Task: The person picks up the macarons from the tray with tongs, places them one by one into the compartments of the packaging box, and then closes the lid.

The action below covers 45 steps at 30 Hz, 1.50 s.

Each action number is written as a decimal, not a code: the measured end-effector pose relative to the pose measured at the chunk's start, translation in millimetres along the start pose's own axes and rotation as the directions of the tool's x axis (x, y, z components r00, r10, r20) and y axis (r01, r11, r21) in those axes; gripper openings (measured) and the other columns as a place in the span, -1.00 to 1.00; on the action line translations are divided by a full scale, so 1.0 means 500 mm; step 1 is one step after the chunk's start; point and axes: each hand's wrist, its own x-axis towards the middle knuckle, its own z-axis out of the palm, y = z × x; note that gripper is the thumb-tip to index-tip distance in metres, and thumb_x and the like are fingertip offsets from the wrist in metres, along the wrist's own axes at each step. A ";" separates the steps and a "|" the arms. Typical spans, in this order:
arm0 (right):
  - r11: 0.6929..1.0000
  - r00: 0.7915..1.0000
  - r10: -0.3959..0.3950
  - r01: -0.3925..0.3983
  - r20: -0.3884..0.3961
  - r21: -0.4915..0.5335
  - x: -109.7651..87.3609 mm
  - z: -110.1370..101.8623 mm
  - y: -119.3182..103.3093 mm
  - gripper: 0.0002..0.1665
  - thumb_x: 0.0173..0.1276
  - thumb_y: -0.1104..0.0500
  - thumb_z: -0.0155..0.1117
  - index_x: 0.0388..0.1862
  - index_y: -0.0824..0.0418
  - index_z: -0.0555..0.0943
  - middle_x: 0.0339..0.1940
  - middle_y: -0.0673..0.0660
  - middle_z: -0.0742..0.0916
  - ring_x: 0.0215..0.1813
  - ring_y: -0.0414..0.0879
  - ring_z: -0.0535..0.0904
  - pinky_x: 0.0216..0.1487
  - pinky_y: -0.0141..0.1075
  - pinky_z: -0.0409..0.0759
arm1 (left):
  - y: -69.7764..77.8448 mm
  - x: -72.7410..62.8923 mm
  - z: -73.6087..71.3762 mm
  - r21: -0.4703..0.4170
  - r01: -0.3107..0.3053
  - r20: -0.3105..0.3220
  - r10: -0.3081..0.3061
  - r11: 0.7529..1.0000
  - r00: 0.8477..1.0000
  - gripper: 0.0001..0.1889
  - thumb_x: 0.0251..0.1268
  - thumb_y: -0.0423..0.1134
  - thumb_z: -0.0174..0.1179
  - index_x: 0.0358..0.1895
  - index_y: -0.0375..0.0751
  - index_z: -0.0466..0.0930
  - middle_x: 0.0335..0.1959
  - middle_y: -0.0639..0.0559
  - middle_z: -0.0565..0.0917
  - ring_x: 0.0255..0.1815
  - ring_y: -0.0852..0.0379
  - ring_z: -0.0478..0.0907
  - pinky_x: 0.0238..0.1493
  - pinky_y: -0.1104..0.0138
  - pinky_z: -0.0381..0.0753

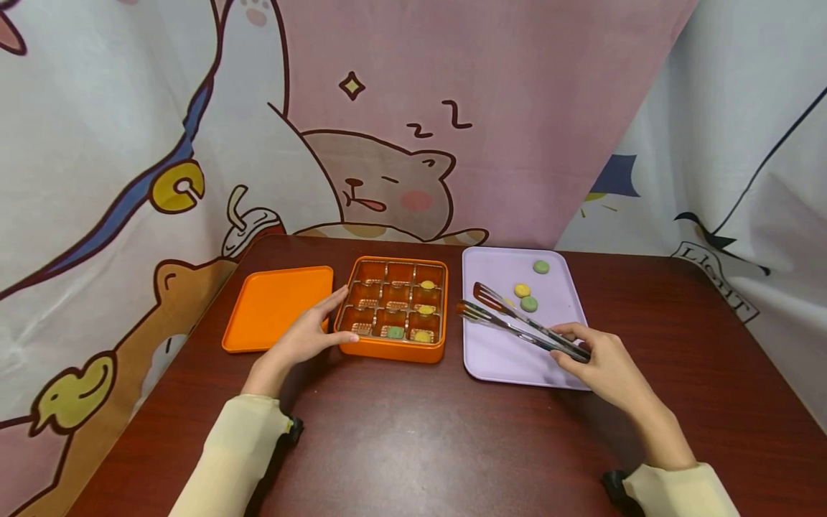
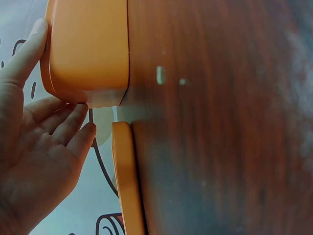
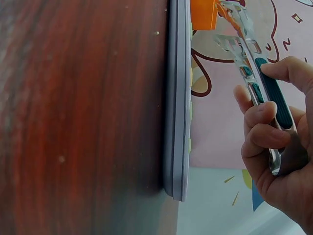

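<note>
While clamping the metal tongs right of the frame's centre in the right hand and resting the spread left hand against the orange box at centre, treat the tongs as probably light, springy; hold by the teal grips.

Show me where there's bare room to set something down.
Free: the tabletop in front of the orange box, between both sleeves, and right of the lilac tray, past the right hand. Crowded: between orange lid and box, where the left hand reaches; the tray's far half, where macarons lie, and its middle, under the tongs.
</note>
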 end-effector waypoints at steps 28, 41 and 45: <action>0.992 1.000 -0.002 0.005 0.026 -0.124 -0.002 -0.004 0.017 -0.63 0.14 0.24 0.50 -0.04 0.30 0.76 -0.19 0.28 0.82 -0.25 -0.07 0.64 -0.30 -0.28 0.53 | 0.004 -0.002 0.000 -0.014 0.013 -0.002 -0.013 1.000 1.000 -0.02 0.23 -0.04 0.40 0.61 -0.14 -0.01 0.66 -0.08 0.00 0.64 -0.23 -0.05 0.54 -0.23 0.02; 0.991 0.999 0.016 -0.010 0.042 -0.132 -0.002 -0.005 0.011 -0.67 0.14 0.27 0.49 -0.07 0.29 0.78 -0.21 0.28 0.82 -0.37 -0.18 0.51 -0.40 -0.35 0.40 | 0.004 -0.002 0.000 -0.009 0.020 0.000 -0.020 1.000 1.000 -0.01 0.23 -0.04 0.40 0.62 -0.14 -0.01 0.66 -0.07 0.01 0.64 -0.23 -0.03 0.54 -0.22 0.04; 0.992 0.999 0.029 -0.023 0.042 -0.127 -0.002 -0.005 0.009 -0.68 0.14 0.28 0.48 -0.08 0.28 0.78 -0.23 0.29 0.82 -0.42 -0.19 0.45 -0.47 -0.39 0.34 | 0.005 -0.003 -0.001 -0.007 0.024 0.001 -0.024 1.000 1.000 -0.01 0.22 -0.03 0.40 0.62 -0.13 -0.01 0.66 -0.06 0.01 0.64 -0.23 -0.03 0.54 -0.22 0.04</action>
